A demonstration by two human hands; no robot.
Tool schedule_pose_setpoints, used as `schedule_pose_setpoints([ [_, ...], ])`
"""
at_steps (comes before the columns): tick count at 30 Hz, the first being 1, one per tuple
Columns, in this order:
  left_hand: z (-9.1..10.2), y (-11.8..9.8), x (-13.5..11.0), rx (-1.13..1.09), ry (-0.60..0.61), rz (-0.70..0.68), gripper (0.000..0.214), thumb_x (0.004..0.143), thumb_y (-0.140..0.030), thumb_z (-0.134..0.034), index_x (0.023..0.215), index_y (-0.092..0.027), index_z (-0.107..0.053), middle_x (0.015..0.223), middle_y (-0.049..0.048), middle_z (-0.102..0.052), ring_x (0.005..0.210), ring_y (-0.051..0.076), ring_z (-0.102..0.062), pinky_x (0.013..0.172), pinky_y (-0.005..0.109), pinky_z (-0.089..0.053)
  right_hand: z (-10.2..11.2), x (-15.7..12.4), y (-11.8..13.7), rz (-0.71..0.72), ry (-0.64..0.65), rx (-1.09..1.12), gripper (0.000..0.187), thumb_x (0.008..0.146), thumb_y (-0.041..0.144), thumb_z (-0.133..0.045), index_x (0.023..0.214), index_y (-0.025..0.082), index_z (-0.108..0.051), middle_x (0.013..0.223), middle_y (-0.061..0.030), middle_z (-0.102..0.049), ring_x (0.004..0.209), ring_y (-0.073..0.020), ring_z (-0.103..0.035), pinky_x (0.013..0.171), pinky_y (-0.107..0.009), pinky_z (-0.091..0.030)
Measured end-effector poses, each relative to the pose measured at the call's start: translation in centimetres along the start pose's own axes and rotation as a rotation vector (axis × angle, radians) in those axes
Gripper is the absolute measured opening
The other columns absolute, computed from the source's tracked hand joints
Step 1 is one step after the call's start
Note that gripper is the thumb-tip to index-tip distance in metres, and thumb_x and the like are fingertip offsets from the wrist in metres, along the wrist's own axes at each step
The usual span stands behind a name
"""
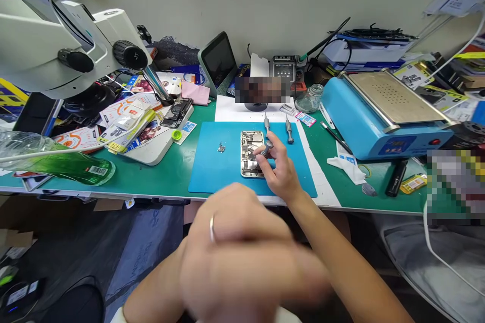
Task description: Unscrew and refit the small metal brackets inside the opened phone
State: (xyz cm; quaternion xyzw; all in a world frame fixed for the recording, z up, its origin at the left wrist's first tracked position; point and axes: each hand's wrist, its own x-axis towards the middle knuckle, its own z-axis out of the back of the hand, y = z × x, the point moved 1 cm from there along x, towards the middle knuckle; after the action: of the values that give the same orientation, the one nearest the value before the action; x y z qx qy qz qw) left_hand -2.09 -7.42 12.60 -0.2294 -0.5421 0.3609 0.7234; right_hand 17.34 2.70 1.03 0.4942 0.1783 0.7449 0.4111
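Observation:
My right hand (279, 169) is over the phone, thumb and fingers closed round a small grey screwdriver (267, 149); its tip is hidden. Beneath lies an opened phone (248, 154) with its inner boards and parts bare, flat on a blue mat (212, 161). Just beyond my fingers lies a second screwdriver (267, 122), and a third screwdriver (289, 130) rests to its right. Several tiny metal parts (221, 147) sit left of the phone. My left hand (246, 252), a ring on one finger, is raised close to the camera; its bent fingers are smeared by motion.
A microscope (76, 55) overhangs the left side, above papers and a green bottle (91, 167). At the right stands a blue heating plate machine (379, 116). A glass jar (312, 97), a tablet-like screen (219, 60) and a soldering station (284, 66) line the back.

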Motion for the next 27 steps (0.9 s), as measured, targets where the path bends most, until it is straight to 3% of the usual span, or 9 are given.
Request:
schedule_pose_setpoints([
  [2, -0.6, 3.0, 0.2, 0.021, 0.018, 0.012, 0.028, 0.093, -0.019, -0.061, 0.113, -0.035, -0.071, 0.084, 0.0015, -0.07, 0.071, 0.022, -0.065, 0.063, 0.04, -0.054, 0.1, 0.0, 0.1, -0.014, -0.006, -0.002, 0.062, 0.106, 0.024, -0.057, 0.163, 0.031, -0.032, 0.11, -0.0068, -0.077, 0.087, -0.0203, -0.075, 0.081, -0.035, -0.064],
  [4, -0.8, 7.0, 0.3, 0.218, 0.003, 0.204, 0.02, 0.093, -0.014, -0.058, 0.103, -0.027, -0.07, 0.088, 0.0015, -0.069, 0.075, 0.019, -0.063, 0.072, 0.036, -0.052, 0.1, 0.0, 0.3, -0.029, -0.001, 0.003, 0.062, 0.106, 0.025, -0.057, 0.163, 0.03, -0.032, 0.111, -0.0072, -0.078, 0.089, -0.0211, -0.075, 0.078, -0.034, -0.064],
  [7, -0.6, 12.2, 0.6, 0.578, 0.003, 0.432, 0.015, 0.091, -0.016, -0.061, 0.101, -0.021, -0.07, 0.094, 0.0048, -0.068, 0.084, 0.023, -0.065, 0.08, 0.037, -0.05, 0.1, 0.1, 0.4, -0.036, 0.012, 0.021, 0.062, 0.106, 0.024, -0.056, 0.163, 0.03, -0.032, 0.11, -0.0074, -0.078, 0.091, -0.0216, -0.076, 0.074, -0.034, -0.063],
  [10, -0.7, 14.9, 1.1, 0.752, 0.083, 0.546, 0.016, 0.094, -0.028, -0.066, 0.106, -0.02, -0.071, 0.107, 0.0094, -0.069, 0.101, 0.029, -0.067, 0.081, 0.038, -0.051, 0.1, 0.1, 0.3, -0.048, 0.019, 0.039, 0.062, 0.106, 0.023, -0.055, 0.163, 0.031, -0.031, 0.11, -0.0068, -0.078, 0.088, -0.0206, -0.075, 0.073, -0.034, -0.063],
  [16, -1.8, 15.5, 1.9, 0.85, 0.118, 0.588, 0.016, 0.098, -0.036, -0.067, 0.103, -0.021, -0.071, 0.109, 0.0089, -0.07, 0.102, 0.029, -0.069, 0.074, 0.036, -0.049, 0.2, 0.1, 0.2, -0.076, 0.013, 0.084, 0.06, 0.107, 0.024, -0.054, 0.162, 0.033, -0.031, 0.109, -0.0053, -0.077, 0.086, -0.0197, -0.074, 0.073, -0.033, -0.062],
  [22, -1.3, 15.9, 1.8, 0.812, 0.095, 0.534, 0.019, 0.1, -0.031, -0.06, 0.094, -0.022, -0.075, 0.097, 0.0063, -0.072, 0.091, 0.026, -0.068, 0.072, 0.034, -0.043, 0.3, 0.2, 0.3, -0.092, 0.007, 0.084, 0.059, 0.107, 0.026, -0.054, 0.161, 0.034, -0.032, 0.109, -0.0057, -0.077, 0.086, -0.0203, -0.074, 0.072, -0.034, -0.062],
  [27, -0.9, 15.4, 1.7, 0.603, 0.048, 0.586, 0.029, 0.099, -0.037, -0.057, 0.084, -0.022, -0.077, 0.083, 0.0045, -0.07, 0.074, 0.021, -0.062, 0.068, 0.033, -0.039, 0.3, 0.2, 0.6, -0.094, -0.003, 0.088, 0.055, 0.108, 0.029, -0.052, 0.159, 0.032, -0.032, 0.107, -0.0066, -0.076, 0.087, -0.0218, -0.074, 0.074, -0.037, -0.062],
])
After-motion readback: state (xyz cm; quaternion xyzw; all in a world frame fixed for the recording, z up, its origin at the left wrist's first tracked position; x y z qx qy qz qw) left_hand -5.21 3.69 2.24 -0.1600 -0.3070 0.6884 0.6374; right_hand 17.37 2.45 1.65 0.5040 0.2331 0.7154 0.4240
